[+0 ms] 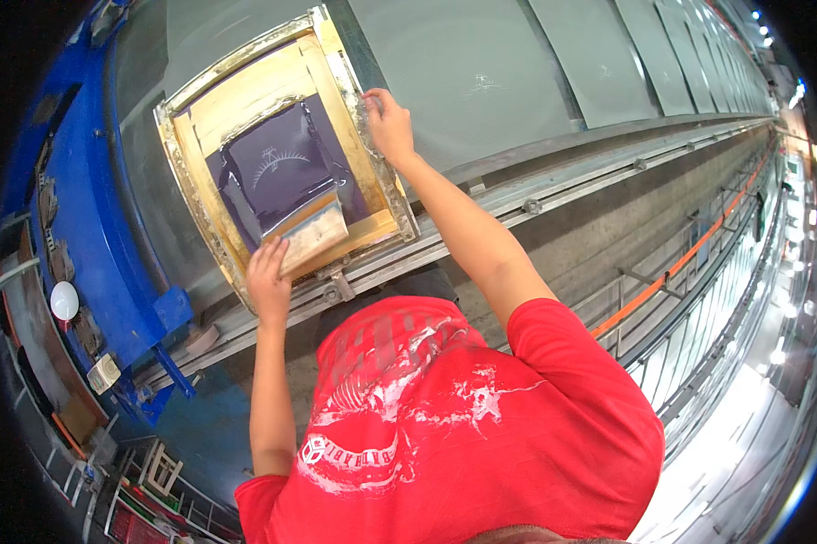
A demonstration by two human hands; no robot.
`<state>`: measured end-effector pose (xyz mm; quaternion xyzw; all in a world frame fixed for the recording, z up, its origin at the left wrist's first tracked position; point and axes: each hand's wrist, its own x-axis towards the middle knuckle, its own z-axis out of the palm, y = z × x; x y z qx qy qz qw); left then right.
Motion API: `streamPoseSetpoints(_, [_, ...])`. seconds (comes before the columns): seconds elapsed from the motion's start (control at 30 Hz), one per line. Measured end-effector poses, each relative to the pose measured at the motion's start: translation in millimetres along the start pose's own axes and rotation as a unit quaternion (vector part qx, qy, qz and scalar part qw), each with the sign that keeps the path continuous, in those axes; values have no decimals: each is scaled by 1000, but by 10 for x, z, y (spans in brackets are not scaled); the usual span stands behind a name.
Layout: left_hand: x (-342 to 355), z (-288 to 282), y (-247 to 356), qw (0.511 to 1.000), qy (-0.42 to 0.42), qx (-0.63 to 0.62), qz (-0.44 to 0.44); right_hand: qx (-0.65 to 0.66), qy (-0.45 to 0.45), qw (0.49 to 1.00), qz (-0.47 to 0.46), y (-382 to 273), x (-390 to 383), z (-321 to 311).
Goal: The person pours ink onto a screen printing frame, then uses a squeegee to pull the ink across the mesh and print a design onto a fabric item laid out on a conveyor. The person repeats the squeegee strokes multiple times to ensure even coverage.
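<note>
A screen printing frame (184,145) with metal edges and yellowish inner borders lies tilted on the long table. Its dark purple mesh area (236,172) carries a pale curved design and wet-looking ink along the edges. At the near end of the mesh, my left hand (270,276) is closed on the left end of a wooden squeegee (318,238), whose blade side faces the mesh. My right hand (389,127) has its fingers curled at the frame's right outer rail; the fingertips are partly hidden, and the grip looks closed on that rail.
Grey printed sheets (467,68) run in a row along the table to the right. A metal rail (531,207) with clamps borders the near edge. Blue machinery (82,181) stands at left, with a white round object (64,300). An orange bar (680,263) runs along the aisle.
</note>
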<state>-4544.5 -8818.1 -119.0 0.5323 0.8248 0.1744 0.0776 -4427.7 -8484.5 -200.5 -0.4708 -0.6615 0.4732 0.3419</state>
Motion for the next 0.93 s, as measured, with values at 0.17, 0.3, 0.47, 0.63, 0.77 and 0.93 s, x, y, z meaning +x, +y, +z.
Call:
streamPoseSetpoints(0.17, [-471, 75, -51, 1000, -6, -1, 20, -75, -26, 997, 1, 130, 11, 170])
streamPoseSetpoints(0.3, [-191, 98, -139, 999, 20, 18, 39, -91, -65, 994, -15, 175, 127, 7])
streamPoseSetpoints(0.47, [856, -12, -557, 997, 65, 9, 36, -391, -93, 860, -315, -334, 200, -154])
streamPoseSetpoints(0.63, [2113, -583, -710, 989, -105, -66, -81, -280, -318, 862, -280, -1264, 294, 388])
streamPoseSetpoints(0.77, [2162, -337, -741, 995, -49, -50, -69, -279, -329, 868, -245, -794, 466, 721])
streamPoseSetpoints(0.93, [1485, -52, -640, 999, -25, 7, -26, -234, -307, 884, -264, -460, -244, 499])
